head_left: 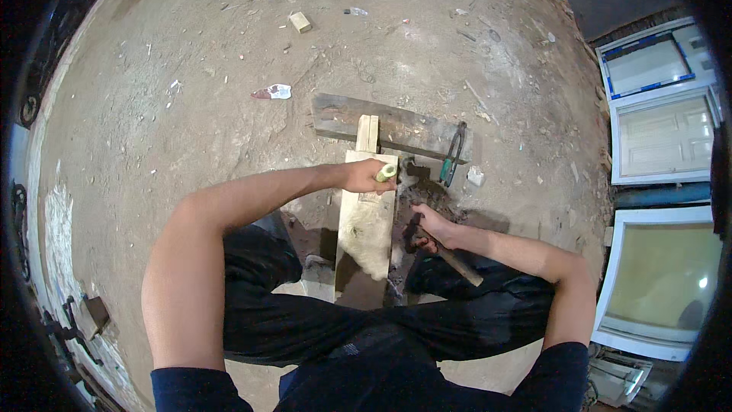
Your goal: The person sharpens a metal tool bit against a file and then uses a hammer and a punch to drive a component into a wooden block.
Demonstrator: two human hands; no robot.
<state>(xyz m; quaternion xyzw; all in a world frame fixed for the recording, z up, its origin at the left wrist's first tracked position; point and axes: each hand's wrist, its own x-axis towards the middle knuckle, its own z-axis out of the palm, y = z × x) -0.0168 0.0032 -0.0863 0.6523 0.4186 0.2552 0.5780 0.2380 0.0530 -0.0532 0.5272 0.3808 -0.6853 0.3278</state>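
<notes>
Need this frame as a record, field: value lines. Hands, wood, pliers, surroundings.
left hand: grips yellowish handle over board
right hand: grips wooden-handled tool, right of board
board: pale, between the legs, narrow far end over plank
plank: grey, lying crosswise on floor
pliers: green-handled, across plank's right end
floor: littered; pale block farther off
right side: white-framed panels

My feed looks down from a wide fisheye on the person's head: the lap (366, 347) sits close at the lower edge, the floor (221, 53) spreads farther ahead, and I see edges bend toward the dark rim.
</notes>
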